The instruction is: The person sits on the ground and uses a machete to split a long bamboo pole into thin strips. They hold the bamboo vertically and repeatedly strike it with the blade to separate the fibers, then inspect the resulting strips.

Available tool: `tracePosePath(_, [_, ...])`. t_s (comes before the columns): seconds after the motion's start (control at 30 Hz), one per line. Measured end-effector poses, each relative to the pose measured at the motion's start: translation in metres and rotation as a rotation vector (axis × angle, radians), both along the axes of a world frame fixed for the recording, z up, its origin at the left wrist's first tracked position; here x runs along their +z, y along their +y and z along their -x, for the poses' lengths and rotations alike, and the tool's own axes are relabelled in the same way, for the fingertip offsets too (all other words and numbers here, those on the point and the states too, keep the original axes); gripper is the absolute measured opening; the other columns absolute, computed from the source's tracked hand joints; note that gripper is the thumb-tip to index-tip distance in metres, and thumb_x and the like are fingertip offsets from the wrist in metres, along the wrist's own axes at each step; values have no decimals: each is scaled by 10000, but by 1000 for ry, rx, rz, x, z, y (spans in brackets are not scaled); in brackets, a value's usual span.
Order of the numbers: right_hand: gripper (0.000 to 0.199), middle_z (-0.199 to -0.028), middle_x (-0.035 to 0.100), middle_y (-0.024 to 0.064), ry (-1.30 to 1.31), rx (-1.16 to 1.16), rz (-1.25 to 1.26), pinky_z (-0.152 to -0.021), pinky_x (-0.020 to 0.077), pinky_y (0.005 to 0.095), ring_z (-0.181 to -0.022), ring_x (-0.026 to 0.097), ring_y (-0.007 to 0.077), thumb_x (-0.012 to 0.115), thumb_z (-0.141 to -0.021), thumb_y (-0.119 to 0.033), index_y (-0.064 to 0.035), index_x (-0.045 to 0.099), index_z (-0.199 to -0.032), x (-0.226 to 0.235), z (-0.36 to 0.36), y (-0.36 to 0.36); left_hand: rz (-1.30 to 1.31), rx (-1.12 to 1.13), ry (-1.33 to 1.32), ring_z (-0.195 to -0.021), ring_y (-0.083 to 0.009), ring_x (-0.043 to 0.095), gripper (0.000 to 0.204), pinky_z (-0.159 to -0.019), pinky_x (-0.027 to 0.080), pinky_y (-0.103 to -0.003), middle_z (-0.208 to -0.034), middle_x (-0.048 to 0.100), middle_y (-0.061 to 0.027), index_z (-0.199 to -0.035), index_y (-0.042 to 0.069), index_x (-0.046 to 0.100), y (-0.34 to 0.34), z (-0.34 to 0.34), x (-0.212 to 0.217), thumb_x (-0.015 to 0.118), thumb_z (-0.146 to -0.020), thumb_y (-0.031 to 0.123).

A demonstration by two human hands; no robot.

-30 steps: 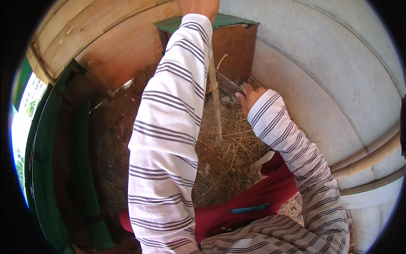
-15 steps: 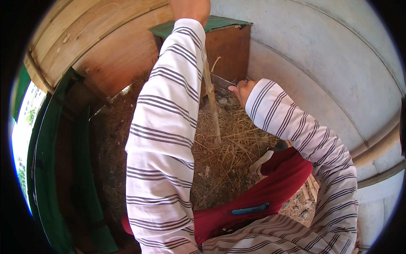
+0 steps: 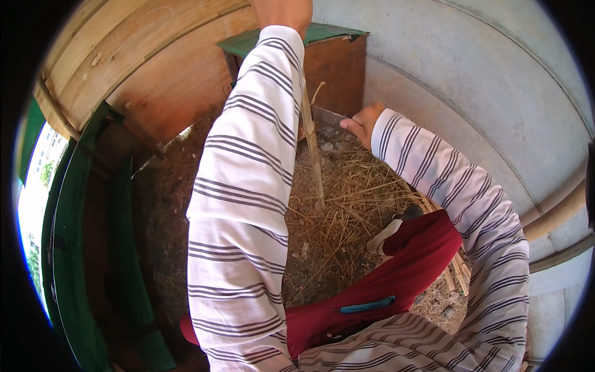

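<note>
Metal blade (image 3: 328, 116) extends leftward from the right fingers (image 3: 364, 116).

1 stick (image 3: 313, 155) stands on straw (image 3: 356, 186) before the box (image 3: 341, 71), the blade (image 3: 329, 116) just right of it.

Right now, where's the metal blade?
The blade is above centre in the head view, slightly right, between the right hand and the pale stick.
</note>
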State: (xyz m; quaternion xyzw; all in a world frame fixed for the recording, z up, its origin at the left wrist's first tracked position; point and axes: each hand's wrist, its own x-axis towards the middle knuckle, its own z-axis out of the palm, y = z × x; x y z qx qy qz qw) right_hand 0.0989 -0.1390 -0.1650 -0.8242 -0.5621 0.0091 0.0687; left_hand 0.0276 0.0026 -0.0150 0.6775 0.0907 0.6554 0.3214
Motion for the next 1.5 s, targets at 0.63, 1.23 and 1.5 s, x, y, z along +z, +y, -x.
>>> tracePosePath(0.63, [377, -676, 652, 201, -133, 266, -91, -658, 539, 440, -681, 675, 348, 626, -938, -371, -8, 705, -870, 38, -20, 8, 224, -472, -29, -487, -93, 391, 355, -446, 294, -258, -557, 395, 26, -854, 105, 503, 27, 10, -8, 365, -1062, 357])
tracePosePath(1.23, [406, -493, 502, 107, 355, 46, -710, -447, 381, 364, -418, 452, 217, 712, -883, -311, -13, 584, -639, -68, 37, -3, 195, -342, -95, -416, -87, 345, 350, -377, 252, -260, -534, 401, 30, -815, 138, 491, 23, 41, 0, 382, -1057, 367])
tracePosePath(1.5, [409, -637, 637, 196, -162, 225, -247, -596, 533, 444, -636, 665, 357, 643, -915, -384, 12, 669, -817, 20, 11, 8, 181, -362, -89, -405, -90, 345, 353, -377, 254, -266, -516, 398, 30, -796, 150, 471, 30, 46, 0, 394, -1053, 379])
